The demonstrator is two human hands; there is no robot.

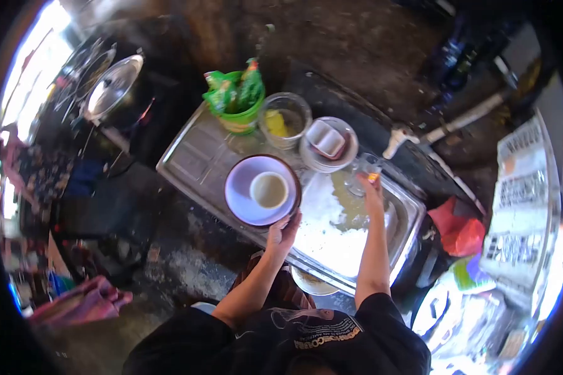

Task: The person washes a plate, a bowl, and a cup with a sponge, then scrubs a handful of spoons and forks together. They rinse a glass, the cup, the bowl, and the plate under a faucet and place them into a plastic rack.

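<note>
My left hand (284,236) grips the near rim of a wide white bowl (239,190), its fingers partly hidden at the edge. That bowl rests on a dark-rimmed dish, and a smaller pale cup (269,190) stands inside it. Over the far side of the sink basin (406,219), my right hand (373,187) is closed around a clear glass (360,178). Something small and orange shows at its fingertips, too small to name. White suds and cloudy water (328,219) fill the basin below.
Along the sink's back edge stand a green bucket (239,119) with green packets, a clear tub (284,119) with something yellow, and stacked white bowls (328,153). A white pipe (453,169) and red plastic bag (456,228) lie right. A pale basin (313,283) sits below the front edge.
</note>
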